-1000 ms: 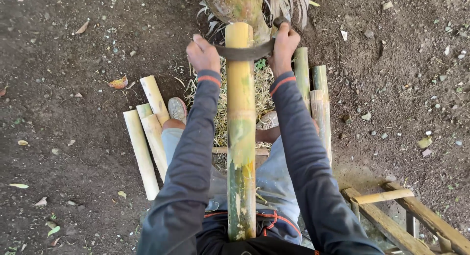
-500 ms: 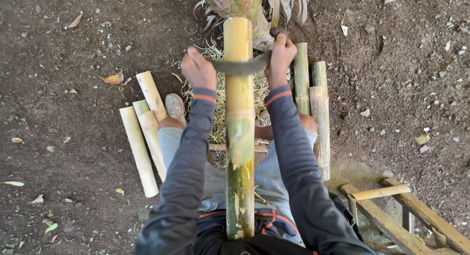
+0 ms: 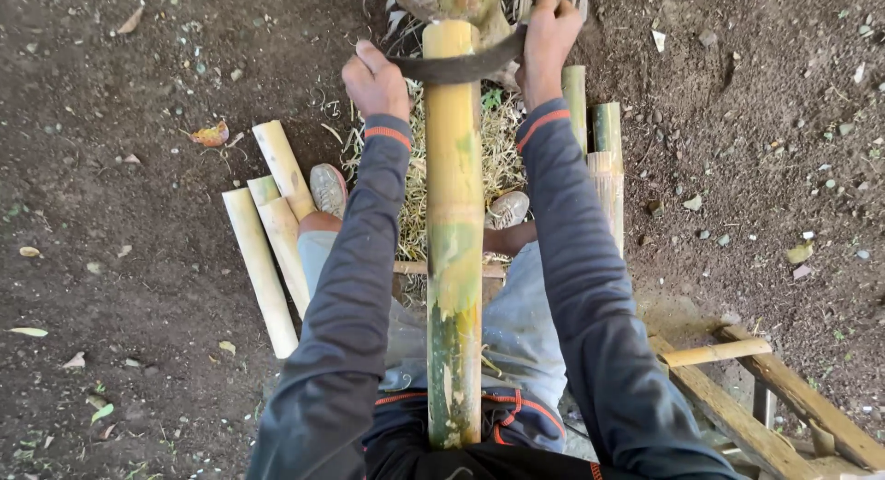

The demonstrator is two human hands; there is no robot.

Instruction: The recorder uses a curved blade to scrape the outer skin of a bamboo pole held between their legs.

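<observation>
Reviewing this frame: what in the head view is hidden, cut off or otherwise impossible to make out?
- Far end of the bamboo pole: cut off by the top edge.
- Curved blade: its ends are covered by the left hand and right hand, so handles cannot be seen.
- Near pole end: hidden against the person's body.
- Wooden frame: cut off at the lower right corner.

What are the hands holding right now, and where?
A curved dark blade laid across the bamboo pole: left hand grips its left end, right hand its right end.
</observation>
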